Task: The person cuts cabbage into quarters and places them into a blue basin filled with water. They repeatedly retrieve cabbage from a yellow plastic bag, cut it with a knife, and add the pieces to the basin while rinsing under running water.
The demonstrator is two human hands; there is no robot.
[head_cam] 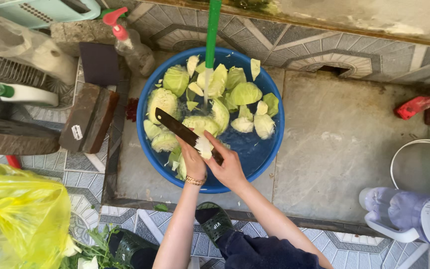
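Tiled washing floor holds a blue basin (148, 84) of cabbage pieces (245, 93) under running water (206, 92) at twelve o'clock, rinsing them. Over its six o'clock rim, left hand (193, 163) fingers clamp the cabbage chunk (204, 146) while right hand (230, 167) fingers grip the knife (176, 126), blade across it

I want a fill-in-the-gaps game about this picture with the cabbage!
1. The cabbage pieces float in a round basin coloured ____.
2. Water runs into it from a hose coloured ____.
3. The right hand holds a dark ____ over the basin.
4. The left hand wears a gold ____ at the wrist.

Missing words: blue; green; knife; bracelet
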